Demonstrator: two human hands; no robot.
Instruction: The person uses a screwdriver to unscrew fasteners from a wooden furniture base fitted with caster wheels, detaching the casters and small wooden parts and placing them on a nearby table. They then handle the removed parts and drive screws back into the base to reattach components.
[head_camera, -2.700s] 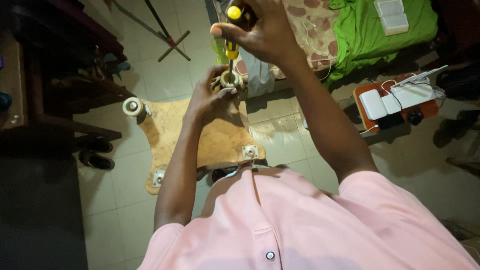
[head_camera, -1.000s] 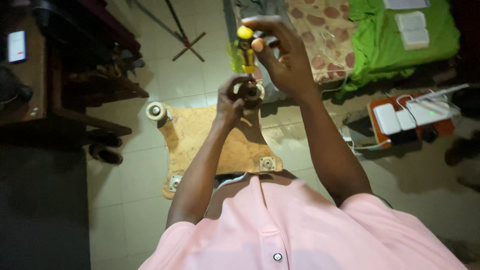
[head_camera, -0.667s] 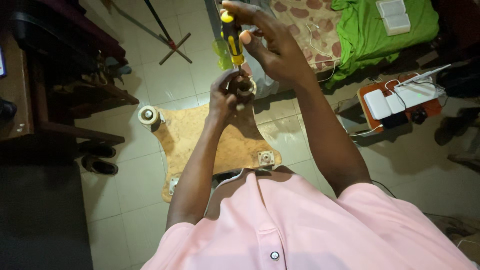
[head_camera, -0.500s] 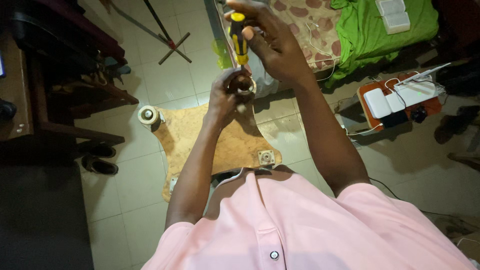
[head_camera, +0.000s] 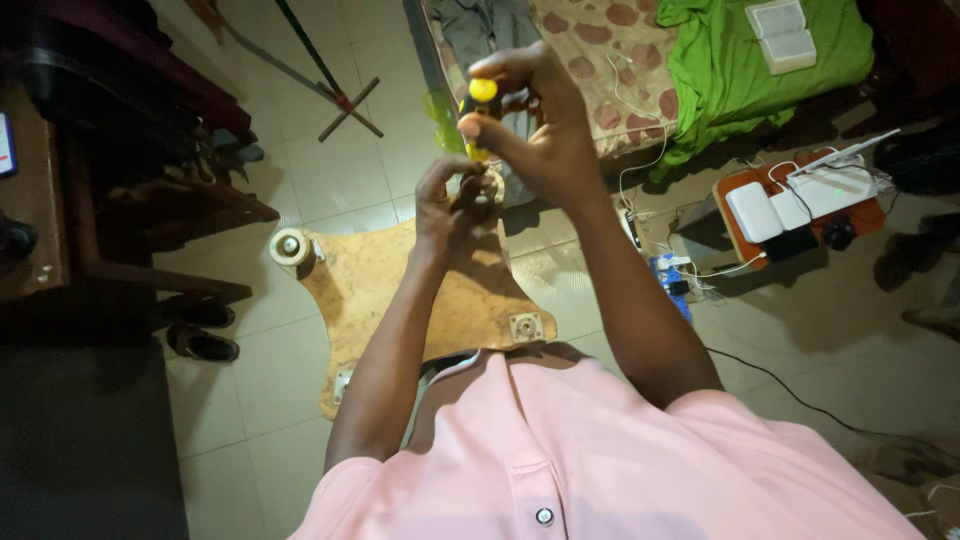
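Above the far corner of the wooden board (head_camera: 400, 290), which lies flat on the tiled floor (head_camera: 260, 440), the right hand (head_camera: 545, 140) has its grip closed around a yellow-handled screwdriver (head_camera: 480, 115), thumb and fingers wrapped about the handle so that only the rounded yellow end and a strip of yellow below it show. The tool stands roughly upright, pointing down toward that corner of the board. Just below it, the left hand (head_camera: 450, 200) is pinched shut on a caster wheel (head_camera: 490, 185) at the same corner, fingers curled over the pale round part; how the screwdriver tip meets it is hidden by the hands. At the board's left corner another caster wheel (head_camera: 290, 246) sits mounted and free of either hand. On the board's near right corner a square metal plate (head_camera: 526, 326) is fixed, and a smaller fitting shows at the near left edge, close to the person's pink shirt (head_camera: 600, 460). Left of the board, dark shoes (head_camera: 200, 330) rest beside dark wooden furniture. Beyond the board a patterned mattress (head_camera: 590, 60) carries a green cloth (head_camera: 760, 70), and to the right of the board white devices sit on an orange tray (head_camera: 800, 200) with trailing cables.
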